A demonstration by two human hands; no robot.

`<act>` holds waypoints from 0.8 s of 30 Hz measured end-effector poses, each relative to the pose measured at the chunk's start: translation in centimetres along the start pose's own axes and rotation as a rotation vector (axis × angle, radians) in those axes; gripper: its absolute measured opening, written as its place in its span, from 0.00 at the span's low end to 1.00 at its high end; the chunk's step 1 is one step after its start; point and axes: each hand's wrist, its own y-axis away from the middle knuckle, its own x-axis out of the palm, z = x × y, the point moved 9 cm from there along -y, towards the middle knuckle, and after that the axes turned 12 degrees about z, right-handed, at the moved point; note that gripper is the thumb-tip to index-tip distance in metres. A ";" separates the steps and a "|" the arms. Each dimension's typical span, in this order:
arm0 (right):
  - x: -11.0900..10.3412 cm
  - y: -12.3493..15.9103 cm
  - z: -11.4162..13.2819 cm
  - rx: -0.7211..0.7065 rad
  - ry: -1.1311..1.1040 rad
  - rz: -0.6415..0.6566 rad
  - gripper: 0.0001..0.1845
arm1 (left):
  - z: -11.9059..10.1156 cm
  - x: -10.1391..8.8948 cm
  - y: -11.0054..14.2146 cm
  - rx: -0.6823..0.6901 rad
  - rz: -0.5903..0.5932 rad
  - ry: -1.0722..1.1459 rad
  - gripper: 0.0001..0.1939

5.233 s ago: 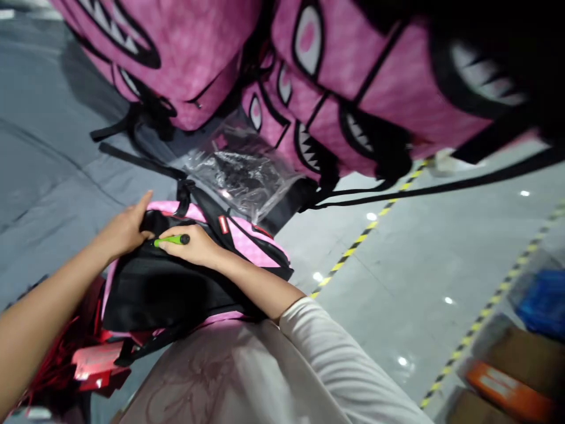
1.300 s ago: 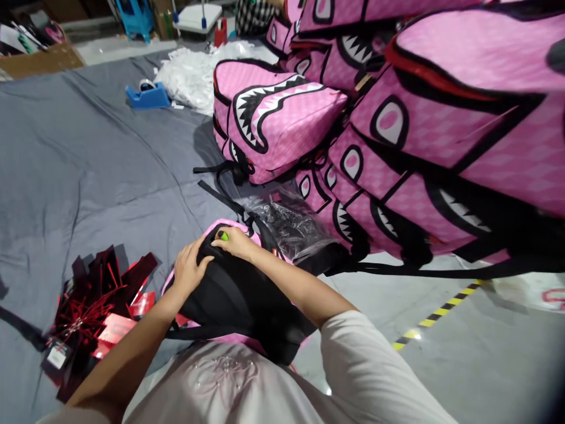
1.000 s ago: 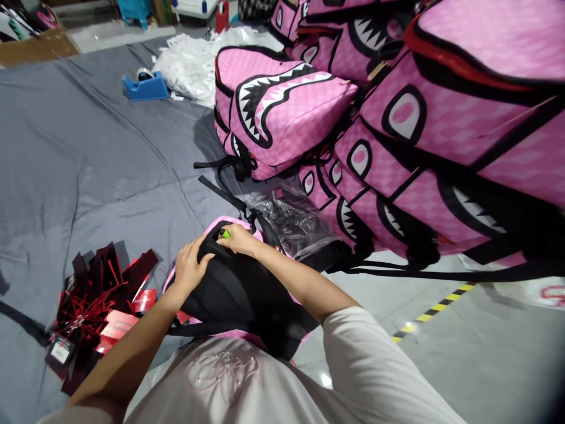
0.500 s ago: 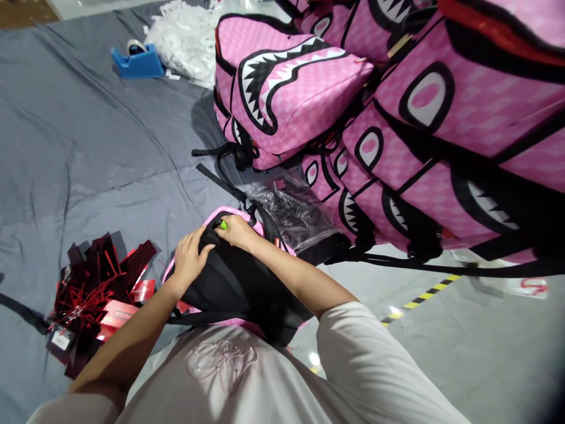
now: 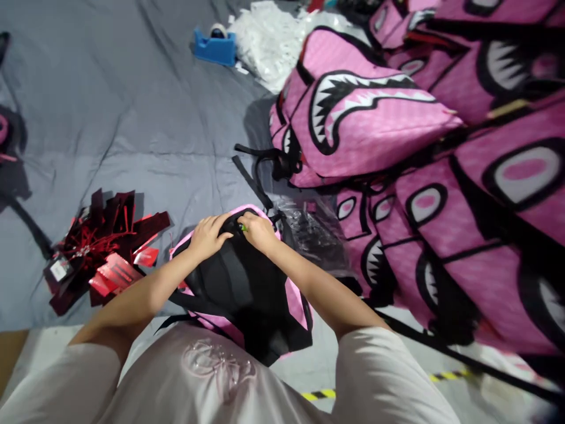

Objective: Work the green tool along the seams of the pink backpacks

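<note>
A pink backpack with a black back panel (image 5: pixel 241 282) lies back-up on my lap and the table edge. My left hand (image 5: pixel 207 235) grips its top edge, fingers curled over the black fabric. My right hand (image 5: pixel 258 231) is closed around a small green-tipped tool (image 5: pixel 242 227), held against the top of the bag beside the left hand. A crumpled clear plastic bag (image 5: pixel 315 232) lies just right of the hands.
A stack of pink shark-mouth backpacks (image 5: pixel 366 129) fills the right side. Red and black hang tags (image 5: pixel 99 241) lie in a heap at left on the grey cloth (image 5: pixel 110 106). A blue tape dispenser (image 5: pixel 215 46) and white plastic pieces (image 5: pixel 269 35) lie at the back.
The view has swung left and down, so everything has shifted right in the frame. Both hands stay at the top of the bag, now closer together, with less of the green tool showing.
</note>
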 end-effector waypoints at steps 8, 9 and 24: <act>-0.1 0.1 0.1 -0.163 0.102 -0.023 0.19 | -0.5 0.2 0.5 -0.107 0.033 -0.006 0.35; -0.4 0.0 0.3 -0.197 0.097 -0.019 0.19 | -0.5 0.2 0.6 -0.113 0.036 -0.002 0.36; 5.2 8.9 -4.6 -0.298 0.587 0.647 0.18 | -0.1 0.8 0.3 -0.386 0.154 0.051 0.46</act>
